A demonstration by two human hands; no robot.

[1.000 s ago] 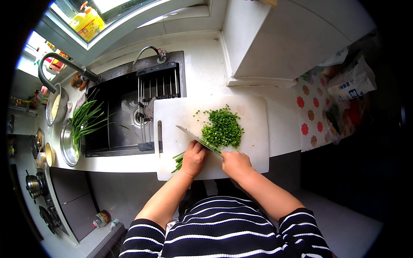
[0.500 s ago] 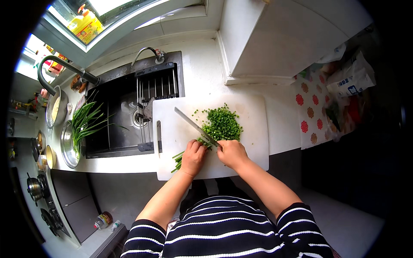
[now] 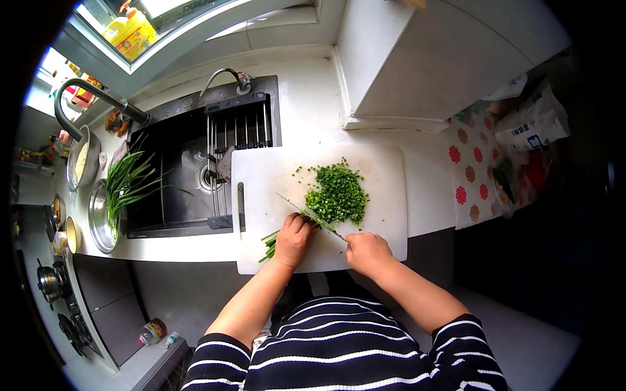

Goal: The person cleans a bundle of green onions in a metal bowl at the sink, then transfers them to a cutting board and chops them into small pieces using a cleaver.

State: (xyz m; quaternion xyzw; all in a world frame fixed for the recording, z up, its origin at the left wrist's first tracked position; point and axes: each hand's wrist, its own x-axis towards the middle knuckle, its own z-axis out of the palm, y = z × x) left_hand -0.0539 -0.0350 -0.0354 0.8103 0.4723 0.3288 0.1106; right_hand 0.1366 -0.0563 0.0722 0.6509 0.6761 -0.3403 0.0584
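Observation:
On the white cutting board [image 3: 385, 176] my left hand [image 3: 293, 241] is closed over a bunch of green chives [image 3: 269, 244], whose stalks stick out to its left. My right hand [image 3: 368, 253] grips the handle of a kitchen knife [image 3: 301, 210]. The blade slants up and left across the board, its edge beside my left fingertips at the cut end of the bunch. A heap of finely chopped chives [image 3: 337, 193] lies just beyond the blade, with loose bits around it. The knife's handle is hidden inside my right fingers.
A dark sink [image 3: 176, 195] with a drying rack [image 3: 236, 130] adjoins the board's left side. Uncut chives [image 3: 127, 186] lean out of a metal bowl [image 3: 99, 218]. A white cabinet [image 3: 417, 72] stands beyond the board, and bags [image 3: 535, 124] lie at right.
My right hand has drawn the knife back toward me and slightly right, and the blade now sits lower over the board. My left hand stays on the bunch.

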